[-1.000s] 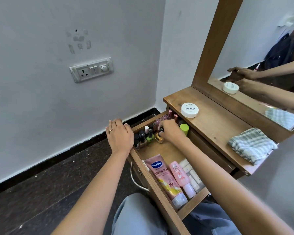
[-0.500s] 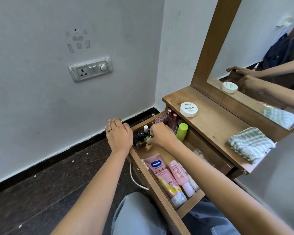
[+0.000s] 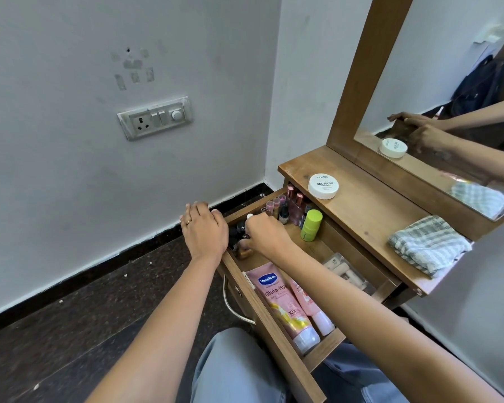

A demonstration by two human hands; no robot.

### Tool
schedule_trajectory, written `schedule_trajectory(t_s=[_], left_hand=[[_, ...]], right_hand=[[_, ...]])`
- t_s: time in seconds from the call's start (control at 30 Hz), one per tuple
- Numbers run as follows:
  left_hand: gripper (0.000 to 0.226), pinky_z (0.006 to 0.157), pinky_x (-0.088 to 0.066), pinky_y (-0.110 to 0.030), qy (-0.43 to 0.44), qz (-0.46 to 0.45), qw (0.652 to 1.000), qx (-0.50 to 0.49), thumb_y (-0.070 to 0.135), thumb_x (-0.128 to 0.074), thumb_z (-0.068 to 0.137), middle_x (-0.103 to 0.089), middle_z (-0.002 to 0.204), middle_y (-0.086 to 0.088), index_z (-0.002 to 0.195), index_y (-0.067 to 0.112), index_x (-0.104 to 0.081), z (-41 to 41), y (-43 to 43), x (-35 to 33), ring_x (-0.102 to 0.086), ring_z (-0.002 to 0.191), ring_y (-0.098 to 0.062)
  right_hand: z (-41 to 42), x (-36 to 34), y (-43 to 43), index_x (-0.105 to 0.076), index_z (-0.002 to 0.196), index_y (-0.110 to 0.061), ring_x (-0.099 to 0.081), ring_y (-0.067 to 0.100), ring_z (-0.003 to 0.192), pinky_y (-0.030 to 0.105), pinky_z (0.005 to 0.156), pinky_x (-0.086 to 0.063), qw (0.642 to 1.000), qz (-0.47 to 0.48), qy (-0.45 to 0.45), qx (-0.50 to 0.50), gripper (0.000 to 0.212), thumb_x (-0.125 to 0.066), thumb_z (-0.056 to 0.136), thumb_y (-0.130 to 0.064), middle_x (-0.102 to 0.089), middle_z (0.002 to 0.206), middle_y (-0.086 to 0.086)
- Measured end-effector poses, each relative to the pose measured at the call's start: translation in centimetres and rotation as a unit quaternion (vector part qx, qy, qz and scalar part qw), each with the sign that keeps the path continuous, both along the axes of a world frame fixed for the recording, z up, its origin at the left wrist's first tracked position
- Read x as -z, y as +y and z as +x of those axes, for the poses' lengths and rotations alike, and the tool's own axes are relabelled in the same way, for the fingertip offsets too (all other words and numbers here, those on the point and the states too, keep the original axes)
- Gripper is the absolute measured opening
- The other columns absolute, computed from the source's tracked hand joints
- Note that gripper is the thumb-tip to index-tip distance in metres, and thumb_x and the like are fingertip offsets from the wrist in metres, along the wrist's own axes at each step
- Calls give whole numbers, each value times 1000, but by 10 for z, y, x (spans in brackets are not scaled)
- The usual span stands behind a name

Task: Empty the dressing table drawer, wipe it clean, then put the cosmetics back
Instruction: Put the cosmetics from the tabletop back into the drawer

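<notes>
While the left hand [image 3: 205, 231] lay flat, fingers relaxed, on the drawer [image 3: 277, 341] corner, apparently to steady it, the right hand [image 3: 264, 237] reached inside, fingers curled round a small amber bottle [image 3: 244, 253]. The drawer stood pulled out and still full: nail polish bottles [image 3: 291, 203] and a green tube [image 3: 311, 225] at the far end, pink tubes [image 3: 284, 303] nearest. The cloth [image 3: 428, 245] lay on the tabletop, presumably ready for wiping.

Two hands, left [image 3: 204, 231] and right [image 3: 266, 237], at one drawer [image 3: 326, 349]. Nearer than the hands lie two pink tubes [image 3: 282, 303]. Right of them: one green bottle [image 3: 311, 225], one clear pouch [image 3: 344, 269], one white jar [image 3: 323, 186], one cloth [image 3: 428, 245]. Small bottles [image 3: 291, 205] around the right hand are too crowded to count.
</notes>
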State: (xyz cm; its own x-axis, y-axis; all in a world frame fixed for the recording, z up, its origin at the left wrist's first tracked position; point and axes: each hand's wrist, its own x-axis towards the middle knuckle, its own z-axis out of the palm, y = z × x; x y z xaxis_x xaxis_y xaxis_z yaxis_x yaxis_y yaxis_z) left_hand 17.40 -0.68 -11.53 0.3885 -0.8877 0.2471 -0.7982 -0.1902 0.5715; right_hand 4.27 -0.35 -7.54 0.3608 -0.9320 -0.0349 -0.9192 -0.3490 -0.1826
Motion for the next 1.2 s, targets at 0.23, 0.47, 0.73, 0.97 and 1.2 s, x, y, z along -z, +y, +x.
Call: schedule_trajectory(t_s=[0.23,0.47,0.73,0.97,1.2], left_hand=[[40,117,-20,-43,-4,1,1000,0,21,-34,99,-50,139,-19,129,1,-50,0,0,0,-31,141,-31],[40,117,-21,-44,-8,2,1000,2,21,-34,99,-50,138,-19,129,1,-50,1,0,1,-31,140,-31],[39,117,-21,-44,-11,2,1000,0,21,-34,99,-50,138,-19,129,2,-51,0,0,0,-32,140,-31],[40,117,-20,-44,-10,2,1000,-3,22,-34,99,-50,139,-19,129,2,-50,0,0,1,-31,140,-31],[39,117,-19,-44,-3,2,1000,1,20,-34,98,-49,139,-19,129,1,-50,0,0,1,-31,140,-31]], right_hand=[[0,-1,2,-50,78,-12,-56,23,69,31,57,-42,1000,0,6,-7,30,-67,86,-35,-49,76,5],[-11,3,-2,-68,100,-15,-65,25,93,32,70,-54,998,40,-32,-22,17,-65,84,-9,-66,105,8],[-15,6,-12,-70,92,-16,-64,25,96,39,78,-56,993,71,-40,-88,23,-65,80,2,-64,110,8],[-13,8,-12,-70,96,-16,-63,25,92,33,74,-54,993,58,-47,-94,25,-64,80,3,-61,109,9],[-35,-21,-18,-67,109,-18,-60,18,103,34,88,-51,994,52,-84,-37,34,-63,81,0,-62,115,4]])
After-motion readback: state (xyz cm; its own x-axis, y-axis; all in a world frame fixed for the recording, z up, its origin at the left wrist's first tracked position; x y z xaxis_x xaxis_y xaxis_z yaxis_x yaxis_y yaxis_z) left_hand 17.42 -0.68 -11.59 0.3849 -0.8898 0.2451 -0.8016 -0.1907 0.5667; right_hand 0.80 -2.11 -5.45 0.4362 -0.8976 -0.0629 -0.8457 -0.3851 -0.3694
